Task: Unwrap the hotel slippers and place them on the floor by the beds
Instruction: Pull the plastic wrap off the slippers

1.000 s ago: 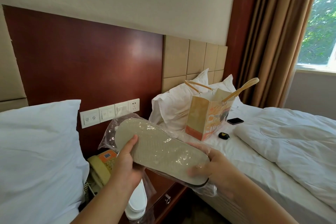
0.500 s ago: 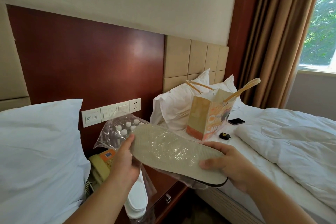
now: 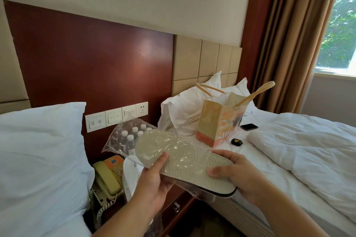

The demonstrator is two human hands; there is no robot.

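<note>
— Where do we have the slipper point(image 3: 185, 159)?

— Lower centre of the frame, sole up, in clear plastic wrap point(image 3: 152, 143), held above the nightstand point(image 3: 183, 203) between the 2 beds.

— And our hands?

— Our left hand point(image 3: 152, 183) grips its near edge, thumb on the sole, fingers beneath. Our right hand point(image 3: 237, 175) clasps the right end, fingers curled round it.

— Anything under it?

— 1 more white slipper point(image 3: 131, 177) lies on the nightstand, beside the telephone point(image 3: 107, 177).
</note>
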